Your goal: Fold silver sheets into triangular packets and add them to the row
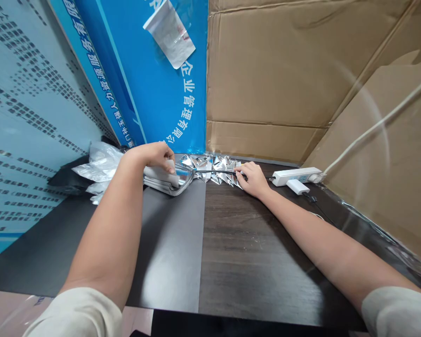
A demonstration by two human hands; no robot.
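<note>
Stack: a pile of flat grey pouches (160, 181) at the far edge of the mat, left of centre; a clear curved rim wraps its right end, and what that rim belongs to is hard to make out.
Cable: a thin black cable (215, 172) runs from the stack rightward to the right hand; both its ends are hidden.
Hidden: the left thumb is out of sight under the hand, and the right fingertips are buried in the foil.
Left hand: the left hand (156, 155) lies on top of the stack with fingers bent down over its right end; whether it grips or only presses cannot be told.
Right hand: the right hand (253, 179) is closed, fingers pinched together on the cable, knuckles up, resting on the desk.
Foil: crumpled shiny silver foil (205, 164), sharply creased, lies between the hands at the far edge.
Mat: a smooth matte grey mat (171, 243) covers the left half of the desk.
Desk: dark wood-grain desk (252, 262).
Bags: wrinkled clear bags (100, 164), just left of the stack.
Strip: a white power strip (294, 175), right of the right hand, near it, with a white charger (297, 187) just nearer.
Walls: blue printed poster (154, 75) far left, brown cardboard (273, 70) far and right.
</note>
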